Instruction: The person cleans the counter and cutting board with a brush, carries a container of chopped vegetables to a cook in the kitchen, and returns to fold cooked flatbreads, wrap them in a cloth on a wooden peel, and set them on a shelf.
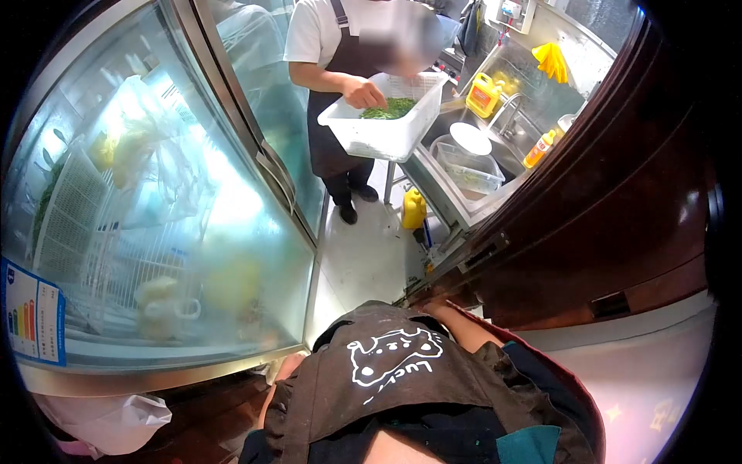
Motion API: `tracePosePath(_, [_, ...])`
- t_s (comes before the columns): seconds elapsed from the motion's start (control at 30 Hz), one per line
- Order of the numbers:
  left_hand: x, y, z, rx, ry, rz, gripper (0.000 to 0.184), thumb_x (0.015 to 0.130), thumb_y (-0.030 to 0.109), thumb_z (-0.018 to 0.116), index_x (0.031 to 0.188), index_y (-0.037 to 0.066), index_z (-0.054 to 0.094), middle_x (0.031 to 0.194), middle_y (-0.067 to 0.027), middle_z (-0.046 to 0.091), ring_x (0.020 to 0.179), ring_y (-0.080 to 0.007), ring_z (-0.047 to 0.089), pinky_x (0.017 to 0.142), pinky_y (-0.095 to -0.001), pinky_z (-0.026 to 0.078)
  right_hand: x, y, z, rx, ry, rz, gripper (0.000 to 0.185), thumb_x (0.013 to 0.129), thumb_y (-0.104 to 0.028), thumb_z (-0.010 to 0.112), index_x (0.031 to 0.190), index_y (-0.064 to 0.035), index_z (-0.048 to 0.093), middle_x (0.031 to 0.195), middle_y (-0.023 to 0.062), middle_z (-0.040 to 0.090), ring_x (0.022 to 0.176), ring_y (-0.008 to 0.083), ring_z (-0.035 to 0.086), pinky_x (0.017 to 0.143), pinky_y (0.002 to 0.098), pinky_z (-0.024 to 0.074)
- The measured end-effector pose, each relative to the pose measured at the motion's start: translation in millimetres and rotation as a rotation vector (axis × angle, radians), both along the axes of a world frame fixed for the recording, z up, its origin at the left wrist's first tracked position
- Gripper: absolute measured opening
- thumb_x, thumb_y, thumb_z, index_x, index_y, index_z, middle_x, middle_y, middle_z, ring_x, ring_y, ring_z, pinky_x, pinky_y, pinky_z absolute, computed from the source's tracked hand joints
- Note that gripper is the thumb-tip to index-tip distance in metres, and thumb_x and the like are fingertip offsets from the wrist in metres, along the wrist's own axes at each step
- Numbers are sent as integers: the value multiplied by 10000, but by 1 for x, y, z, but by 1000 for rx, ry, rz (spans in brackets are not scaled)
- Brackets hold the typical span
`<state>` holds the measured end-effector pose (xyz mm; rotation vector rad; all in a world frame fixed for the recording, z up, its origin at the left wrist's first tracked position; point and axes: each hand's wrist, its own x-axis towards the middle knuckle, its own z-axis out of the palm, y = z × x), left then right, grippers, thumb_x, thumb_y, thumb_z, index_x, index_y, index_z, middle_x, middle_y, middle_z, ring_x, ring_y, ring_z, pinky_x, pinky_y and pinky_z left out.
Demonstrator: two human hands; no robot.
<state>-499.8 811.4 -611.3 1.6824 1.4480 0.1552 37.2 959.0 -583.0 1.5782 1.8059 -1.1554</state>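
Only parts of my arms show at the lower edge of the head view. My right forearm (468, 329) reaches forward beside my dark apron (394, 359), and the hand is hidden beyond the cloth. On the other side, a strip of my left forearm (284, 371) shows near the bottom of the glass door, its hand out of sight. Ahead, another person in a dark apron (340, 66) holds a white plastic basket (379, 139). Chopped-looking greens (389, 108) lie inside it, with that person's hand (363, 93) over them.
A fogged glass fridge door (255, 255) fills the left side. Right of the aisle floor (352, 247) are a steel sink (464, 205) with a clear tub (471, 170), and a dark wooden panel (587, 232). A yellow jug (413, 209) stands on the floor.
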Motion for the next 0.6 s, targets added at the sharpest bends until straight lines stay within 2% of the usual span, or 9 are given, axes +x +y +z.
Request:
tracePosePath(0.3, [-4,-13,-9,-43,18,5,384,895,311,493,940,-37,649,947,-253,649,910,-403,630,782,-453,481,10,-3,-8,85,25,78,700,673,28,771,1325,-55,529,1322,168,563,1146,369,584,909,450,493])
tracePosePath(0.4, [-3,-16,-9,-54,16,14,377,893,307,496,946,-33,650,952,-249,650,913,-401,631,784,-454,482,6,-3,2,73,19,36,704,650,18,792,1307,-47,546,1321,173,562,1162,365,575,907,447,497])
tracePosePath(0.5, [-1,-16,-10,-59,11,24,370,891,302,499,952,-29,651,957,-246,651,916,-398,632,786,-455,483,-3,-4,24,79,24,-217,648,637,-11,807,1249,-34,596,1294,169,585,1168,357,573,898,442,501])
tracePosePath(0.57, [0,-14,-10,-61,7,33,365,889,299,501,955,-27,652,960,-243,652,919,-397,632,787,-456,484,0,-4,7,87,40,-269,596,644,-46,807,1211,-25,624,1261,169,608,1153,353,583,890,440,503])
tracePosePath(0.6, [1,-11,-9,-62,4,37,363,889,297,502,957,-25,652,962,-242,653,920,-396,632,787,-456,484,6,-2,-21,82,54,-215,563,660,-73,800,1195,-22,634,1241,171,619,1138,351,593,887,439,503])
